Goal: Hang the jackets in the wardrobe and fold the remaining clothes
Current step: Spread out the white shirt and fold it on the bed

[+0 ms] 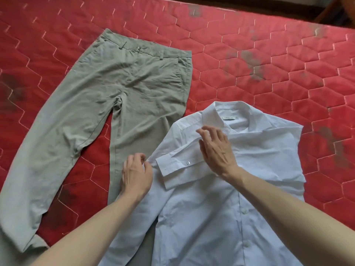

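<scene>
I see a red quilted bedspread (269,60) filling the frame, stitched in pale pink lines that form a repeating hexagon pattern. Grey-green faded blotches break the red in the upper right, along the right edge and at the far left. In the left half of the frame lie the trousers (107,89), a plain muted olive-grey with no pattern, paler toward the lower left cuffs. A small silvery button shows on their waistband near the top. In the lower right lies the shirt (259,160), plain white with a faint bluish cast in its lower part, white buttons down its front and a pale label inside the collar.
</scene>
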A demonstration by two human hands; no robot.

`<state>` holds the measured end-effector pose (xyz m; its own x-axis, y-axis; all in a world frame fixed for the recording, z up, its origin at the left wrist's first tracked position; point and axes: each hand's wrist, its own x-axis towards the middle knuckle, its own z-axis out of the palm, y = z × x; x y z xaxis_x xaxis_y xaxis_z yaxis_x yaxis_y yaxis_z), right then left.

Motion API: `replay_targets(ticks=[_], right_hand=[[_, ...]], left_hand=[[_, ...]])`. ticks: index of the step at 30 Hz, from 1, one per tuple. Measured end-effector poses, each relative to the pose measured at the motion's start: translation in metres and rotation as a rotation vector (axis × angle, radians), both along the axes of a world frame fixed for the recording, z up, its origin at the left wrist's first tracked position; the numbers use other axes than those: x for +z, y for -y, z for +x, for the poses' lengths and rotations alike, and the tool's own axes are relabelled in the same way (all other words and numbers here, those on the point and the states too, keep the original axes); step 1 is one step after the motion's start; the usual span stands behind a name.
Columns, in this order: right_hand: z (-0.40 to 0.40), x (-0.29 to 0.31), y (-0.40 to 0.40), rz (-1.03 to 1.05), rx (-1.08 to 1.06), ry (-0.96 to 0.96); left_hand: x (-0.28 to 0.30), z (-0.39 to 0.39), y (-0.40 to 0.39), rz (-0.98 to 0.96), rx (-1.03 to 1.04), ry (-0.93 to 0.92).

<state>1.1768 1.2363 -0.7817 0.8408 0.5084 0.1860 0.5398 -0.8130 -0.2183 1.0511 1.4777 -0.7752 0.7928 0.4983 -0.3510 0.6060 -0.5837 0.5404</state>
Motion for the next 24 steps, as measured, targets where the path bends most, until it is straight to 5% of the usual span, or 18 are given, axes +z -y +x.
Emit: replay_targets(ticks=[4,10,17,24], right_hand=[[-0.05,-0.014,-0.02,-0.139,0.333,-0.232],[-0.071,-0.034,-0.044,-0.318,0.152,-0.484],[-0.085,-0.024,-0.051,-0.313,0.247,-0.374],[-0.112,-0.04,-0.089,-0.031,-0.079,-0.324]], left_hand=[[-0.01,-0.015,-0.013,0.171,-0.204,-0.192],[0.001,-0.037,-0.045,-0.174,-0.276,-0.172],[0.0,-0.098,-0.101,-0.331,-0.312,-0.402],[0.004,-0.131,-0.135,-0.434,-0.287,-0.495]])
